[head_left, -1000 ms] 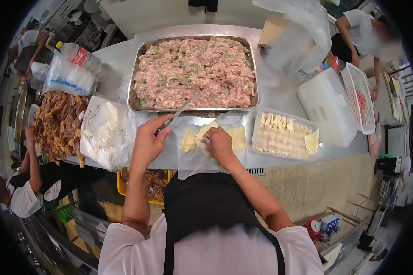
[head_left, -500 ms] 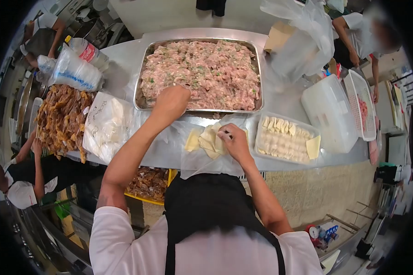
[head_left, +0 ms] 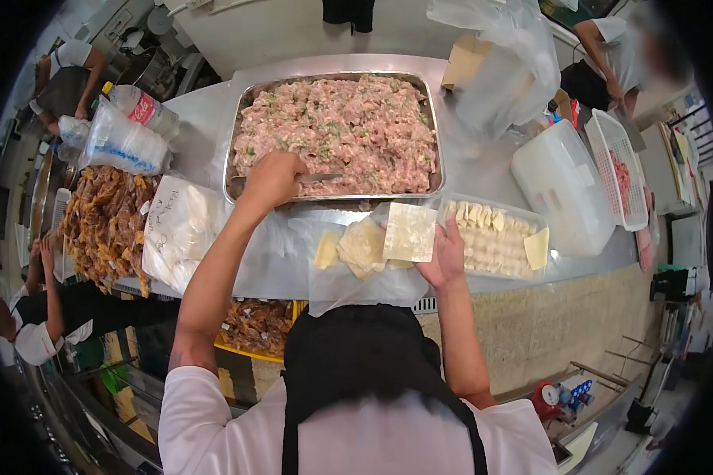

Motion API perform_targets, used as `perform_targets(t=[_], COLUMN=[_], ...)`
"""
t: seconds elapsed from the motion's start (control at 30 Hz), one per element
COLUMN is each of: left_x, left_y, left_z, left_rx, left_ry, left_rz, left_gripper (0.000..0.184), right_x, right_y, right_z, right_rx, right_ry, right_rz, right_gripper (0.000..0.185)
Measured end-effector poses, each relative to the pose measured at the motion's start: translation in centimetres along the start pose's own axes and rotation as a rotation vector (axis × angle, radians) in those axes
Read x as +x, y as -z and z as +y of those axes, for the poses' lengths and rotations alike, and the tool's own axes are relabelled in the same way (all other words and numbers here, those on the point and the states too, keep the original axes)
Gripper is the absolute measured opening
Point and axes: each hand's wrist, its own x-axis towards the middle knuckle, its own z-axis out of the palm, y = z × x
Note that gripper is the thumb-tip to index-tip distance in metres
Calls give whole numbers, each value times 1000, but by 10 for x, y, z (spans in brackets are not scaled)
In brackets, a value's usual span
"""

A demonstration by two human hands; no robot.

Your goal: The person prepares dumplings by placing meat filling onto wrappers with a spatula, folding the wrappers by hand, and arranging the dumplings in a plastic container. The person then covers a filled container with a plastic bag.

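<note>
In my left hand [head_left: 276,180], fingers wrapped round its handle, is a knife [head_left: 322,177] with a narrow metal blade. Its blade lies at the near edge of the minced meat [head_left: 341,131], which is flecked with green and fills a large metal tray [head_left: 440,150]. My right hand [head_left: 447,257] holds up a square, pale yellow dough wrapper [head_left: 411,232], with the fingers partly behind it. Left of that hand, a pile of loose wrappers [head_left: 362,246] rests on a plastic sheet [head_left: 329,289]. Behind the right hand, a clear container [head_left: 495,273] holds rows of filled dumplings [head_left: 491,241].
Browned meat pieces [head_left: 107,226] and a white plastic bag [head_left: 178,229] are at the left, near a bottle [head_left: 142,109]. At the right stand a translucent tub [head_left: 562,190] and a white basket [head_left: 614,170]. Other people work at both sides.
My right hand has lifted a wrapper off the pile and turned palm up, moving right. My left hand stays at the meat, and the knife blade now shows more clearly.
</note>
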Motion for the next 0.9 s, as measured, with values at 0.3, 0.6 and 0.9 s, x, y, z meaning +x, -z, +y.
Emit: perform_targets(t=[0.3, 0.6, 0.9], left_x=[10, -15, -65], left_y=[-29, -25, -58], left_z=[-4, -13, 37], left_rx=[-71, -1000, -536], left_ry=[-249, 54, -204], left_rz=[-100, -250, 122], left_gripper=[29, 17, 29], right_x=[11, 43, 69], right_y=[6, 3, -36], right_z=[14, 29, 25], right_rx=[-280, -217, 138], right_ry=[131, 253, 234], right_rz=[291, 409, 524], right_gripper=[38, 50, 48])
